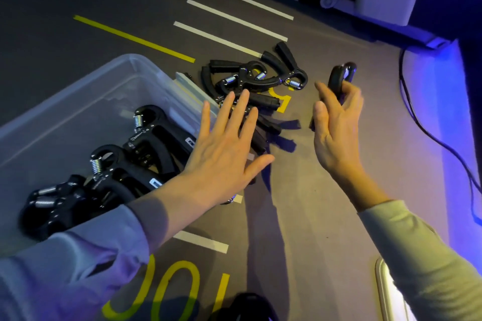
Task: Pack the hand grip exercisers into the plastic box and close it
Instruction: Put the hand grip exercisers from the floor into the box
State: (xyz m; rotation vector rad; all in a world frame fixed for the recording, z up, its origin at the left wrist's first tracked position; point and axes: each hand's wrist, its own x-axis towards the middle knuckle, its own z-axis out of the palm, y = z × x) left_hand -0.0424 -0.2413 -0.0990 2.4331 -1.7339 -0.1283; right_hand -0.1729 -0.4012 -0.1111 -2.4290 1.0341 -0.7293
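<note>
Several exercisers (250,86) lie heaped beside the box (78,101), just beyond the flat, spread left hand (224,148); right hand (336,122) grips one exerciser (339,78).

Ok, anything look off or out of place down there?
Nothing damaged. Several exercisers lie in a loose tangle on the floor beside the box; others sit inside. The right hand holds one; the left hand is open.
</note>
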